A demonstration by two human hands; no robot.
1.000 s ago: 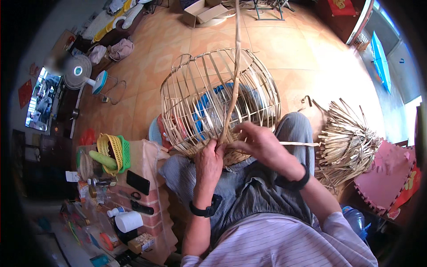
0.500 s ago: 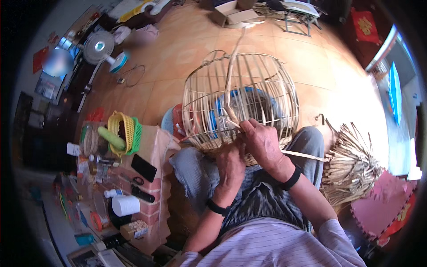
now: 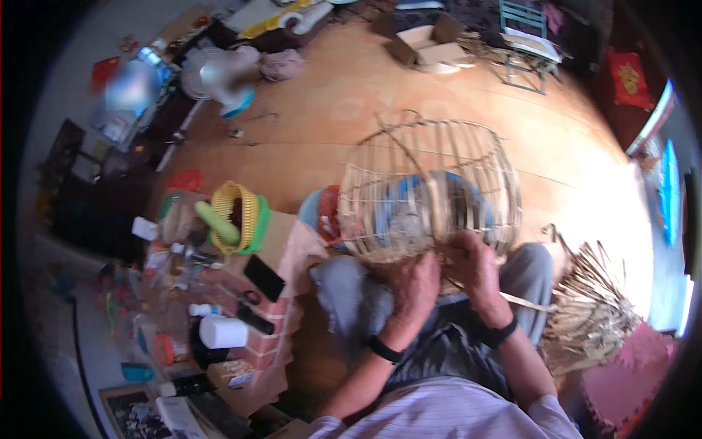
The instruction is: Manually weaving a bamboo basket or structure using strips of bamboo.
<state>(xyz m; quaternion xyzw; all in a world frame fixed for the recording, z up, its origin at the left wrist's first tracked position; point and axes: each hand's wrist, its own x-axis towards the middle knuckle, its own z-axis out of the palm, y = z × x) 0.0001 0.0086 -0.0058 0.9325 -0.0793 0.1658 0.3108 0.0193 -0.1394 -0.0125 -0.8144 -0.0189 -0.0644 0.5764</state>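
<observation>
A half-woven bamboo basket frame point(image 3: 431, 186) rests on my lap, its open ribs pointing away from me. My left hand point(image 3: 413, 289) grips the woven lower rim of the frame. Just to its right, my right hand point(image 3: 472, 267) is closed on a thin bamboo strip point(image 3: 523, 300) at the same rim; the strip's loose end sticks out to the right over my knee. Both wrists wear dark bands. Through the ribs I can make out something blue on the floor.
A bundle of bamboo strips point(image 3: 592, 311) lies at my right on a pink mat point(image 3: 629, 373). At my left are a brick stack point(image 3: 252, 322) with a phone point(image 3: 265, 278), a white jar point(image 3: 223, 333) and a yellow-green basket point(image 3: 238, 216). A fan point(image 3: 223, 77) and cardboard box point(image 3: 428, 47) stand farther off.
My view has swung right and down, and the frame has tilted. The long upright strip seen a second ago is no longer raised. Both hands have stayed at the rim, now closer together.
</observation>
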